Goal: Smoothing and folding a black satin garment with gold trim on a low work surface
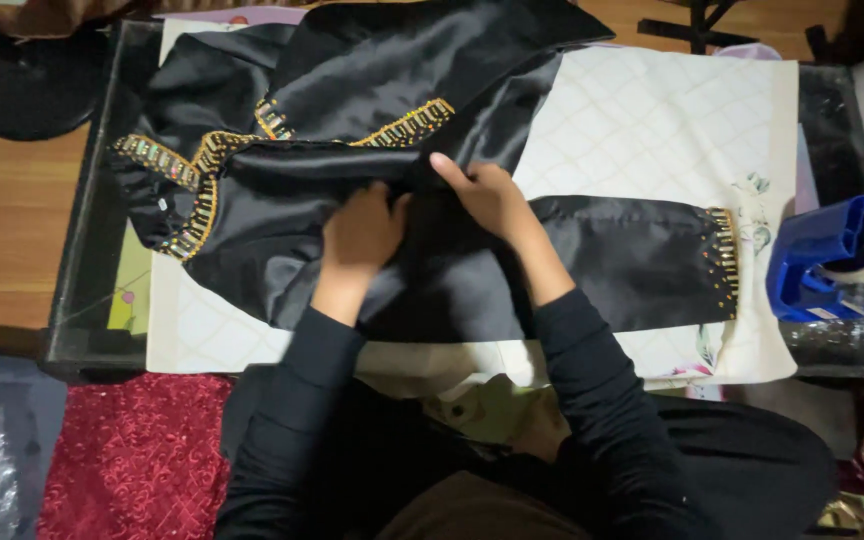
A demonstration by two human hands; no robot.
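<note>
Black satin garment (pixel 372 90) with gold beaded trim (pixel 407 125) is spread over a cream sheet (pixel 652 130) with a faint lattice pattern, and that sheet sits on a dark low table (pixel 82 270). Taking the garment as the reference: both hands are right at its middle, on a folded edge of the fabric. Left hand (pixel 364 230) is curled, fingers tucked into the cloth so it looks like it's gripping a fold, though the fingertips are buried and I can't tell exactly how. Right hand (pixel 487 195) is just beside it, touching the same fold, fingers pressed together and lying flat-ish over the edge, thumb underneath.

One sleeve (pixel 642 260) runs out to the right of the hands and ends in a beaded cuff (pixel 722 255). Past that cuff, at the table's right end, there's a blue tape dispenser (pixel 827 255). Below the garment's left side, off the table, lies some red textured fabric (pixel 137 455). Wooden floor (pixel 2 220) shows to the left.
</note>
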